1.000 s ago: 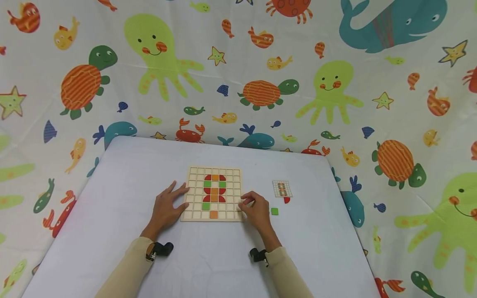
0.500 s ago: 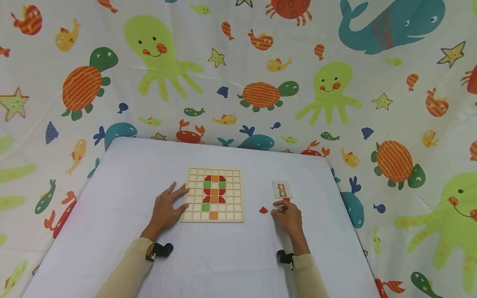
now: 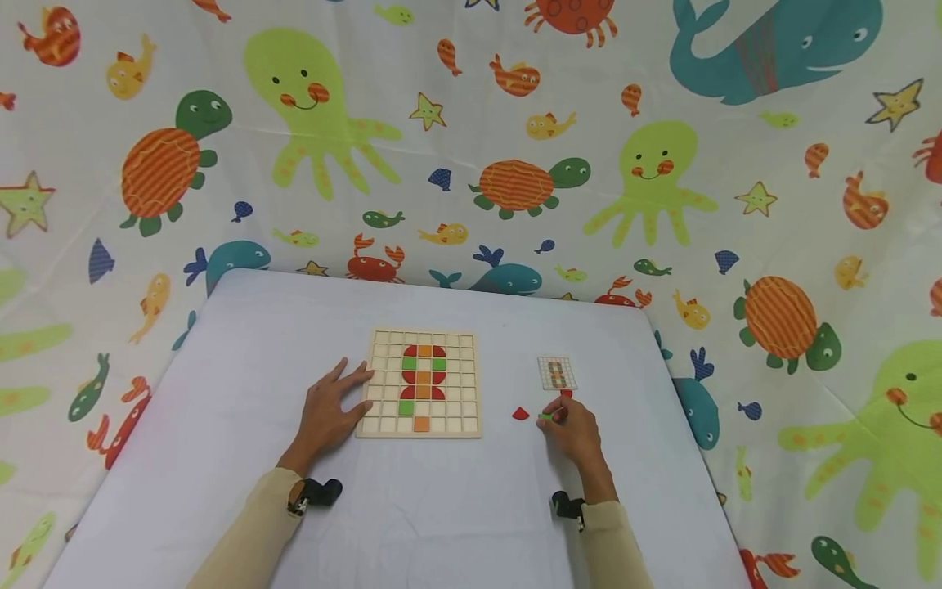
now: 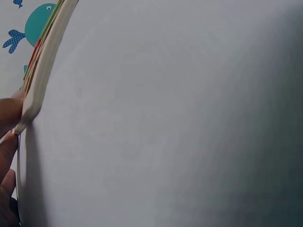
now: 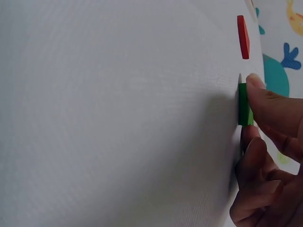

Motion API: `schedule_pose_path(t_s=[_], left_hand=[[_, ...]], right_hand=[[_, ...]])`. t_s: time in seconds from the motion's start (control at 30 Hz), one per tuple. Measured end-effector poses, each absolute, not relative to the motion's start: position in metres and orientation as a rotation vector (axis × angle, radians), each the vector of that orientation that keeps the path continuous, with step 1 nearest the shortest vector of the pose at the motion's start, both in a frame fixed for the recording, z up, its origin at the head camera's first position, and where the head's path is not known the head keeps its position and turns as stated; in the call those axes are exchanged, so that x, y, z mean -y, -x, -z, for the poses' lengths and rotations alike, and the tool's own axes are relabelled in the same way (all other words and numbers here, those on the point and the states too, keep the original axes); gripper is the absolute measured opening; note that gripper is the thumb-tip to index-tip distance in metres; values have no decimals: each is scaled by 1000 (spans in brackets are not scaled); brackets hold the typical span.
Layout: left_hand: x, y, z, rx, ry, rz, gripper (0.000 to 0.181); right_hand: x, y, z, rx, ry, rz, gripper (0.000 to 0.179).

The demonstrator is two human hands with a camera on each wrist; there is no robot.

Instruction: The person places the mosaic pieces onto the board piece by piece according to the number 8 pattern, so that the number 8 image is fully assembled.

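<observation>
A square wooden grid board [image 3: 464,368] lies on the table, with red, green and orange tiles making a pattern in its middle columns. My left hand [image 3: 329,413] rests against its left edge, fingers spread; in the left wrist view the fingers [image 4: 9,113] touch the board's rim [image 4: 42,80]. To the right of the board, my right hand [image 3: 576,432] pinches a green square tile [image 5: 244,104] between thumb and fingers, low over the cloth. Just left of that hand lies a red quarter-round tile [image 3: 520,414], also seen in the right wrist view.
A small pattern card [image 3: 557,373] lies beyond my right hand. A second red tile [image 3: 566,393] peeks out between card and hand, partly hidden. White cloth covers the table [image 3: 441,515]; a curtain [image 3: 456,123] printed with sea animals hangs behind it.
My right hand has moved from the board's right edge to the right. The red tile it pinched now lies on the table, and it has taken hold of the green tile. My left hand stays put.
</observation>
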State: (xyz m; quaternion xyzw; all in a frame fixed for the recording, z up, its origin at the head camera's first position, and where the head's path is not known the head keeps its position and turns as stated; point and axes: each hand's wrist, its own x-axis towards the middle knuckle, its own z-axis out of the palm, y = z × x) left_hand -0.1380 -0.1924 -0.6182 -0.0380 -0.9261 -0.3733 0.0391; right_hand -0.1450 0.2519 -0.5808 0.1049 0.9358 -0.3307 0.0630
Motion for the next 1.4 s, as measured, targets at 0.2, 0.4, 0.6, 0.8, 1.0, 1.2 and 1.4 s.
schedule_pose_path(t_s=[0.2,0.4,0.6,0.8,1.0,1.2,1.4], left_hand=[[193,138,620,2847,114,1133,58],[194,140,621,2847,118,1129,58],[194,140,617,2844,108,1147,58],[194,139,618,2842,104,1149,59],[194,138,621,2838,112,1136,59],[193,137,619,2828,112,1148,58],[193,136,618,2827,111,1154,58]], right_hand=[[-249,144,581,-2821,-319,996,20],[-247,144,578,-2787,-345,997,19],[-247,142,575,-2779,-317,970,18],[-241,138,580,-2769,-280,1073,21],[-210,129,586,-2687,-170,1316,20],[-161,130,589,-2668,-28,1397,19],[-119,139,587,-2672,61,1441,17]])
